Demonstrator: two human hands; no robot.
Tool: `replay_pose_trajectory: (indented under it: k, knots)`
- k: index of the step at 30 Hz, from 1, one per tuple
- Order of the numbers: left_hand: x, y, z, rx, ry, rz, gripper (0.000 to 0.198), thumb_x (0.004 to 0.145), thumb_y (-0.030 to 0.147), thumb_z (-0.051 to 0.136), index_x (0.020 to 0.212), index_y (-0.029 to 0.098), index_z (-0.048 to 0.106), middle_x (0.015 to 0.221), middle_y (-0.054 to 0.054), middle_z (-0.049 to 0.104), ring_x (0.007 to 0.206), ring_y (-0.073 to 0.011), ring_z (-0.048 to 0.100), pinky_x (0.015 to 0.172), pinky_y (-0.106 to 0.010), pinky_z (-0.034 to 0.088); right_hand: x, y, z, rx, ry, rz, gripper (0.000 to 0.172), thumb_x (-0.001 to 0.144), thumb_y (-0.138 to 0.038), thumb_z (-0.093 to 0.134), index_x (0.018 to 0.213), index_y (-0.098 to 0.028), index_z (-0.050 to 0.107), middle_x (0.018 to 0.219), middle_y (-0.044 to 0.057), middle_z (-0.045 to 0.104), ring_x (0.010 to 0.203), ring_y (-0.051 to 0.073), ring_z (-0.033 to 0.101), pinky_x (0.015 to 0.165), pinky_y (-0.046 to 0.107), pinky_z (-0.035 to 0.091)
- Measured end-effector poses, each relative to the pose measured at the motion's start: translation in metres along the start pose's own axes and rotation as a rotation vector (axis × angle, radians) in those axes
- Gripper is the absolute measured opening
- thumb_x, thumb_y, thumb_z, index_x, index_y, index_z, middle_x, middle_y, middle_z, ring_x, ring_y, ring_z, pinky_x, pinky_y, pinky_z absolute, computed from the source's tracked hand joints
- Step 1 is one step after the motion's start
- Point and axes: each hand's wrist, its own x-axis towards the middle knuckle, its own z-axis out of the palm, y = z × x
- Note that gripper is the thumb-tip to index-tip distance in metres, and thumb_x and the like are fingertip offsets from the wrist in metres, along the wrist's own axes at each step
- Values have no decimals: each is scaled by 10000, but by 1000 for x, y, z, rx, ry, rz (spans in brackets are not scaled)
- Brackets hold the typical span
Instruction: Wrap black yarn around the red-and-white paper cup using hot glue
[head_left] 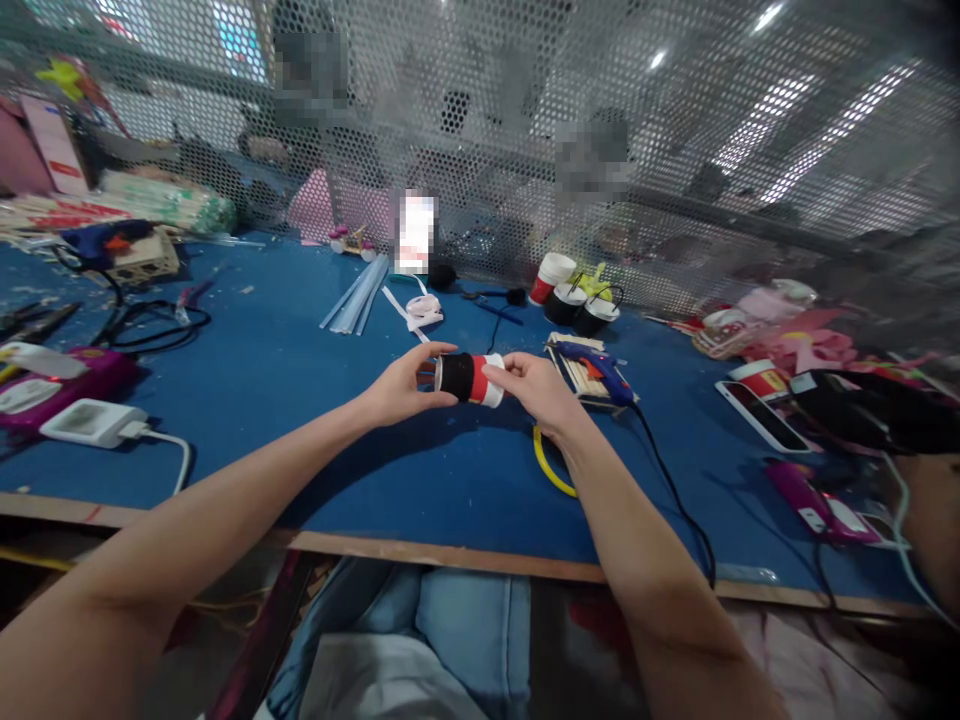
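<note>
Above the blue table, a small paper cup (478,380) lies sideways between my two hands, one half red and white, the other covered by a black band. My left hand (405,386) holds the black end, thumb below and fingers above. At the red and white end, my right hand (536,388) pinches the cup, its thumb across the side. A yellow ring (550,465) lies partly hidden under my right wrist. Just right of that hand, a blue glue gun (604,372) rests on a small stack of wooden sticks (574,365).
Pale glue sticks (358,297) and a roll of white ribbon (424,310) lie beyond my hands. Several cups (553,275) stand near the mesh screen (480,130). Purple power strips (90,385) sit at both sides. A black cord (675,490) runs to the front edge.
</note>
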Motion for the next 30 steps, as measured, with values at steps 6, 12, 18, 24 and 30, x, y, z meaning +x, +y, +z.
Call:
replay_pose_trajectory:
  k: [6,12,18,24,30]
  knots:
    - [-1,2,-4,105,6,-7,580,656,209,717,1172,178,455,1140,-108,541,798,-145,591,683,-317,532,1,0,-1,-202,145,-186,350,757,-475,576,923,-168,546,954,107,611,880,198,575,774,358,463]
    - [-4,2,0,159,-103,94,550,674,168,690,1181,211,481,1159,-99,498,854,-164,587,693,-314,533,0,-1,1,-251,116,-374,231,818,-408,516,815,-192,600,1062,105,565,971,186,556,817,344,461]
    - [-5,3,1,180,-119,119,437,732,292,665,1128,180,515,1099,-95,522,889,-175,585,741,-326,525,-3,-3,3,-195,-16,-346,366,868,-464,437,805,-209,692,1040,79,609,1020,182,557,908,341,410]
    - [-7,13,1,199,-170,166,467,773,278,633,1191,187,446,1170,-119,495,921,-184,567,710,-303,523,-3,-2,4,-19,-94,-214,481,861,-562,377,842,-207,701,1102,60,624,1014,186,571,900,337,422]
    - [-9,16,1,352,-298,204,420,824,294,574,1231,236,484,1089,-90,476,985,-199,524,784,-333,522,-5,-2,8,-16,-192,-162,521,855,-597,351,914,-213,698,1109,58,640,1076,196,550,928,346,411]
